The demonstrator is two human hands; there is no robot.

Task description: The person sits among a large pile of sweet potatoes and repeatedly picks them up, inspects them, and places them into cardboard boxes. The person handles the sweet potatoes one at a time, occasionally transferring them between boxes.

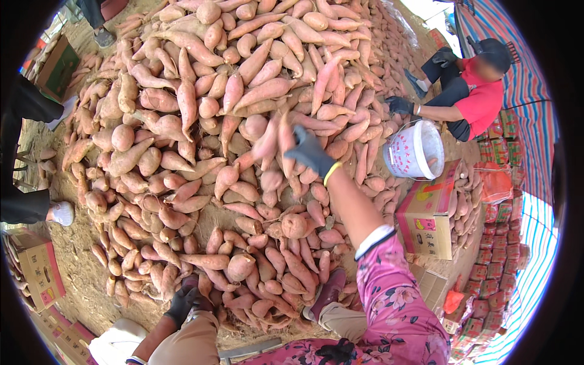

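Observation:
A large heap of sweet potatoes [200,114] covers the ground before me. My right hand [310,150], in a dark grey glove with a yellow band at the wrist, reaches over the middle of the heap and is closed around a long sweet potato [286,141]. Other roots beside it are blurred. My left hand [181,303], gloved too, hangs low beside my left shin and shoe, near the heap's front edge; its fingers are partly hidden, and I cannot tell whether it holds anything.
A white bucket [406,150] stands at the right, near a seated co-worker [479,96] in red. Cardboard boxes [429,214] with sweet potatoes are at the right and left [41,273]. Other people's legs [27,200] show at the left. Stacked packages [495,255] line the striped tarp.

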